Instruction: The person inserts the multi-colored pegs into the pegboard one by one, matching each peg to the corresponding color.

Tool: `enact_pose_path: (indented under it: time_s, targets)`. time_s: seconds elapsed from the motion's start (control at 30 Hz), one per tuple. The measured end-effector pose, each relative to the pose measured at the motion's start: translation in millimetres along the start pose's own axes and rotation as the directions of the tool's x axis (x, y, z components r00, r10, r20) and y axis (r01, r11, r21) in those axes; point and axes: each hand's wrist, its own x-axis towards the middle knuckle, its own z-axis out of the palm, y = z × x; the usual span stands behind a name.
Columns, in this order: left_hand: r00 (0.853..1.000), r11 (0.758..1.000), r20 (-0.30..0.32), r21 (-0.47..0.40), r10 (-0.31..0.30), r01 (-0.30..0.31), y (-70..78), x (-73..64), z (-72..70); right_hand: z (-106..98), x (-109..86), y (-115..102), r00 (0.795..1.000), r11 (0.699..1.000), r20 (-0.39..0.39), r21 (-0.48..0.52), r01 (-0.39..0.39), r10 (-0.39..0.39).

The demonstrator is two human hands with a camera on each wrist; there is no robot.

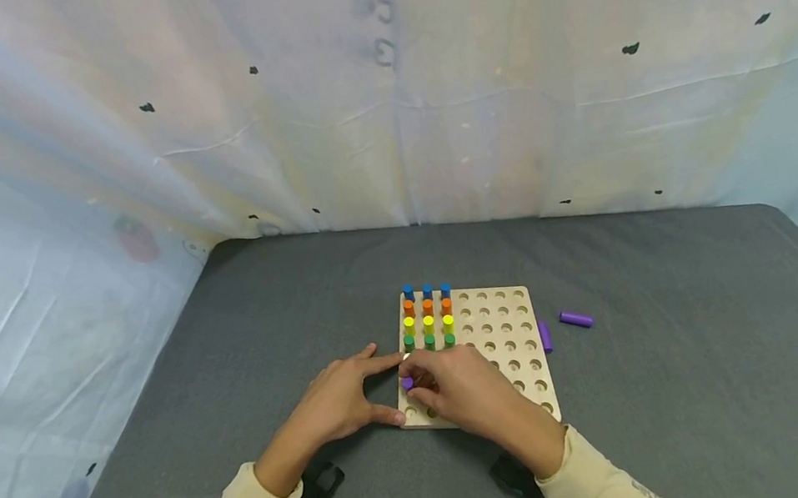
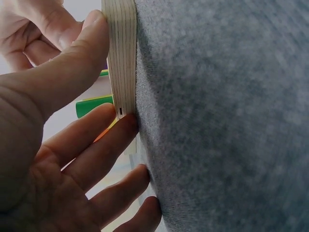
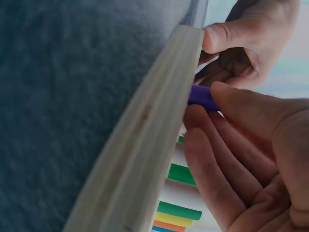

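A pale wooden pegboard [image 1: 485,299] with rows of round holes lies on the grey table. My right hand [image 1: 466,387] pinches a purple peg [image 3: 203,98] between thumb and fingertips, upright at the board's left column; its lower end is at the board's surface. My left hand [image 1: 336,400] rests along the board's left edge with fingers spread, its thumb [image 2: 91,43] against the near left corner. Behind the right hand stand green pegs [image 1: 430,341], yellow pegs [image 1: 428,324], orange pegs [image 1: 427,307] and blue pegs [image 1: 426,290], three to a row. The right hand partly hides a white peg top.
Two purple pegs lie loose on the cloth right of the board: one peg [image 1: 545,336] along its edge, another peg [image 1: 575,318] farther out. Grey cloth [image 1: 684,346] covers the table. A pale sheet [image 1: 471,105] hangs behind it.
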Motion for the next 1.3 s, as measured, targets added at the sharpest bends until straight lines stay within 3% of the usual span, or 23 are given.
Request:
enact_pose_path:
  time_s: [0.23, 0.4, 0.67, 0.9, 1.07, 1.3]
  targets:
    - [0.999, 1.0, 0.022, 0.008, -0.027, 0.027, 1.7, 1.9, -0.3, -19, -11.4, 3, 0.996, 0.995, 0.05, 0.068, -0.077, 0.074]
    - [0.999, 0.999, 0.022, 0.026, -0.04, 0.04, 1.1, 1.9, 0.2, -40, -25.2, 20, 0.987, 0.986, -0.022, 0.048, -0.158, 0.159]
    - [1.0, 0.999, 0.004, 0.024, -0.031, 0.031, 0.7, 1.2, 0.3, -75, -53.9, 57, 0.944, 0.954, -0.138, 0.044, -0.298, 0.301]
    - [1.0, 1.0, 0.003, 0.015, -0.021, 0.02, 3.0, 1.6, -0.2, -92, -69.4, 85, 0.908, 0.92, -0.17, -0.012, -0.391, 0.383]
    - [1.0, 1.0, -0.003, 0.02, -0.021, 0.022, 3.7, 1.0, 0.8, -98, -74.5, 107, 0.898, 0.908, -0.188, -0.057, -0.415, 0.399]
    - [1.0, 1.0, -0.008, 0.021, -0.02, 0.02, 2.0, 0.3, 3.1, -94, -76.0, 129, 0.911, 0.903, -0.098, -0.126, -0.41, 0.4]
